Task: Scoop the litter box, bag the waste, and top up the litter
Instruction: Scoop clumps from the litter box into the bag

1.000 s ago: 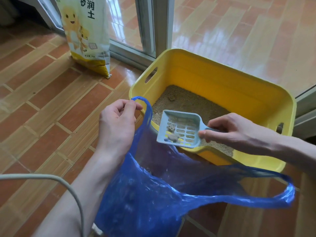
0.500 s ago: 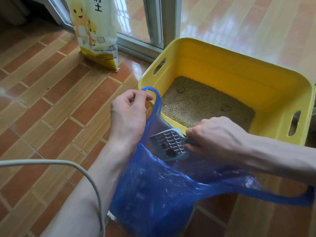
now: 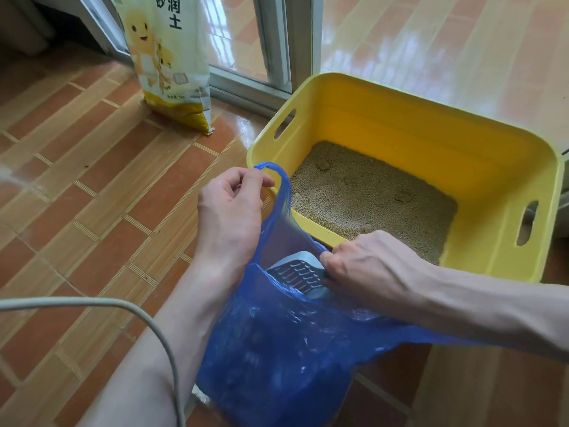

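The left hand [image 3: 229, 211] pinches one handle loop of the blue bag [image 3: 277, 349] and holds the mouth open just beside the near-left corner of the yellow litter box [image 3: 400, 118], while the right hand [image 3: 363, 266] grips the handle of the scoop [image 3: 300, 274], whose slotted head is turned face down inside the bag mouth. To empty it well, keep the loop raised and taut, keep the head below the bag rim, and shake gently so nothing spills onto the floor [image 3: 92, 180]. Clumps remain in the litter [image 3: 369, 195]; the litter sack [image 3: 166, 63] stands upright near the door frame, untouched.

Home, by a balcony doorway: terracotta tile floor [image 3: 92, 180], aluminium sliding door frame [image 3: 289, 41] beyond the gripped bag. Yellow litter box [image 3: 462, 143] (pet household) just past it, litter sack [image 3: 166, 57] further left.
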